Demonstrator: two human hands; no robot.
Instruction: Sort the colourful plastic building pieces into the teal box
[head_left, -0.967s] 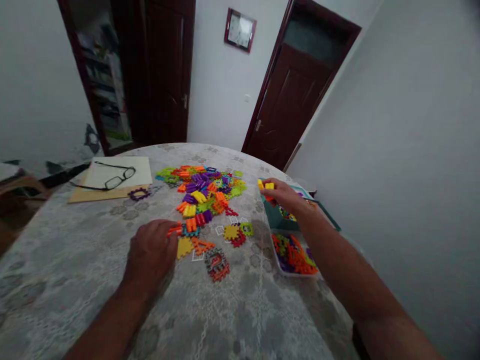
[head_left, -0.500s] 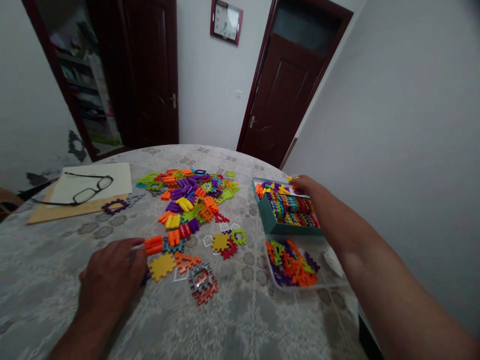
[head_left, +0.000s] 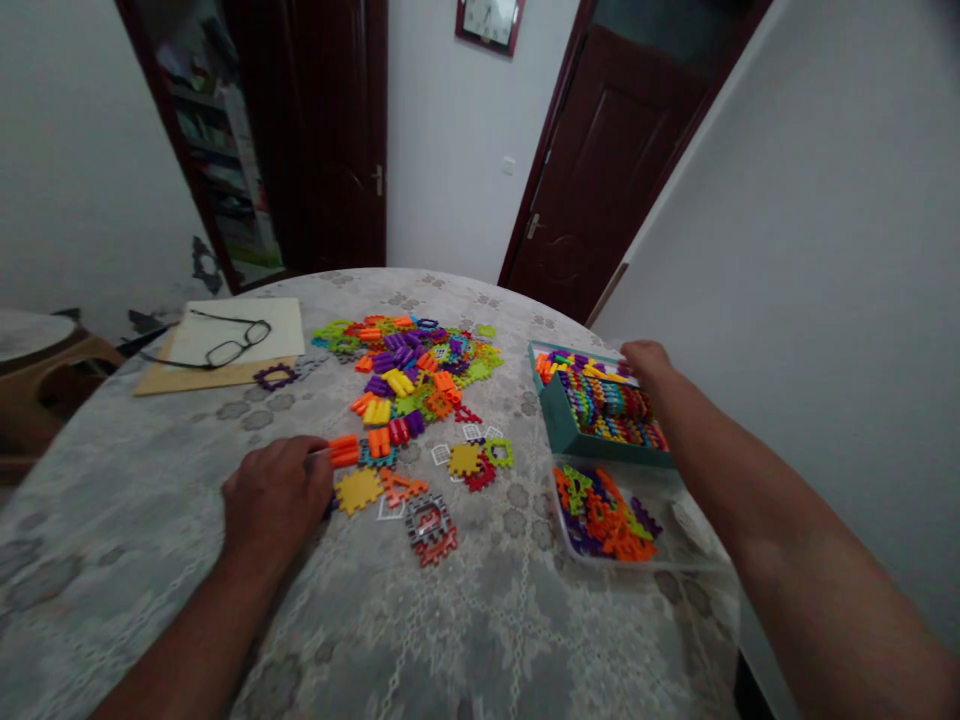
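Note:
My left hand (head_left: 277, 495) rests on the table, its fingers curled, with the fingertips against an orange tube-shaped toy piece (head_left: 343, 450). Close by lie a yellow toothed plate (head_left: 358, 490) and an orange toothed frame (head_left: 403, 487). On the other side, my right hand (head_left: 646, 358) is at the far right corner of a teal box (head_left: 561, 415), and its fingertips are mostly hidden. Rows of colourful toothed pieces (head_left: 607, 405) fill the box's near part; tube pieces (head_left: 570, 365) lie in its far part.
A clear plastic tray (head_left: 574, 555) with orange, purple and green pieces stands in front of the box. A mixed pile of building pieces (head_left: 401, 350) covers the table's middle. Glasses (head_left: 225, 352) lie on papers (head_left: 289, 325) at the left. A stool (head_left: 45, 375) stands beyond the table.
The view has tilted down and turned left. My right hand has shifted toward the box's far right corner; orange and yellow bits seen by its fingers before no longer show there. My left hand stays by the orange piece.

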